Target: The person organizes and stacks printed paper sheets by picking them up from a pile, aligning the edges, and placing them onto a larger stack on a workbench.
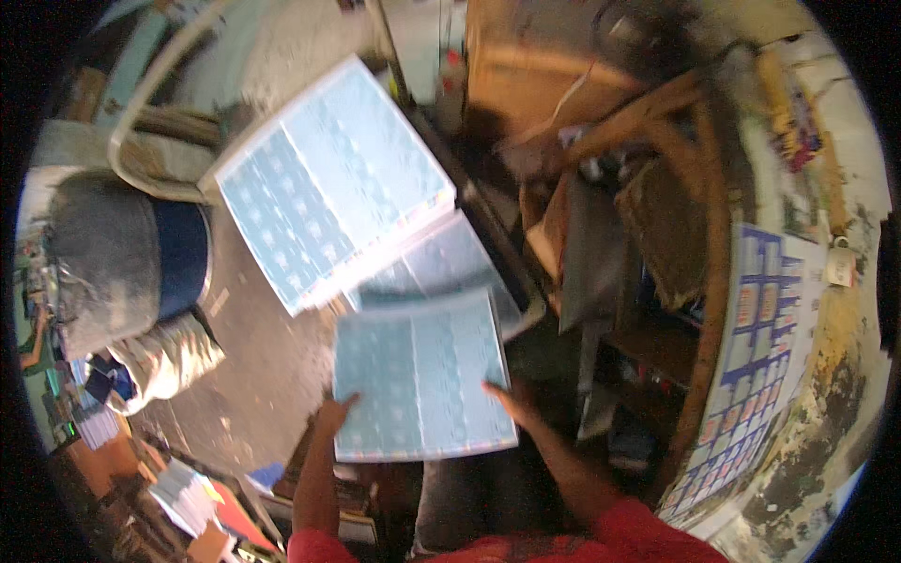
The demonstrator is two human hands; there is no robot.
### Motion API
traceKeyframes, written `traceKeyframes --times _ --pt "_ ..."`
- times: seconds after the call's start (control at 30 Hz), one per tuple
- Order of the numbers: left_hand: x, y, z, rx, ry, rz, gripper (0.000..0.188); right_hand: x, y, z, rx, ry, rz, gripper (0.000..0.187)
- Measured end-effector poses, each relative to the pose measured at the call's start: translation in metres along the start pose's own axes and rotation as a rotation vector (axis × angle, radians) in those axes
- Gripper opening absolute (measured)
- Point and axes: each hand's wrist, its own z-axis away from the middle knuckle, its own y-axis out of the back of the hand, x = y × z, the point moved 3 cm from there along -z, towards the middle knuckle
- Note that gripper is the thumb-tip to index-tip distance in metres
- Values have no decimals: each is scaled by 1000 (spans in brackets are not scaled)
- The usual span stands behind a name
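A: Where did we have the sheet (pixel 422 375)?
B: In front of our body, printed face up, tilted a little, its far edge slightly bowed. We couldn't tell whether it was one sheet or a thin pile.

A: And our hands?
B: The left hand (pixel 338 411) was partly closed on the left edge, thumb on top; the right hand (pixel 509 402) gripped the right edge the same way. Our fingers underneath were hidden.

A: How did we reckon it would handle?
B: Light, we thought, and floppy across its width, probably slick and easily creased. The two side edges seemed our best hold, thumbs flat, pulling lightly outward against the sag.

A: What lay just beyond?
B: Another printed surface (pixel 432 258), partly covered, and over it the stack (pixel 324 174), set askew with similar print on top.

A: Farther out?
B: To our left we had a grey bundle (pixel 103 263) and a pale sack (pixel 174 361) on the floor (pixel 249 352); to our right, a wooden rack (pixel 709 235) and a chart (pixel 751 328).
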Motion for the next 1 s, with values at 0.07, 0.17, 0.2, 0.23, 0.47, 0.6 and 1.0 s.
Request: traceKeyframes --times 0.07,0.17,0.2,0.23,0.47,0.6,1.0 --pt "45 10 92 56 -76 -71 89 49 11 27 74 -26 17 75" --pt "-11 -13 142 86 -315 309 84 35 39 147 71 40 37 69" --pt "22 -4 198 29 -364 419 83 30 51 194 40 -115 64 65" --pt "13 -6 218 158 -535 556 84 49 60 223 107 -105 16 62" --pt "130 -11 384 -256 -750 579 84 114 101 450 802 212 -454 93" --pt "242 -55 508 -211 -1465 95 82 166 124 550 750 956 -763 73" --pt "321 -355 695 -829 -1700 -622 88 388 92 618 1596 597 -874 82"
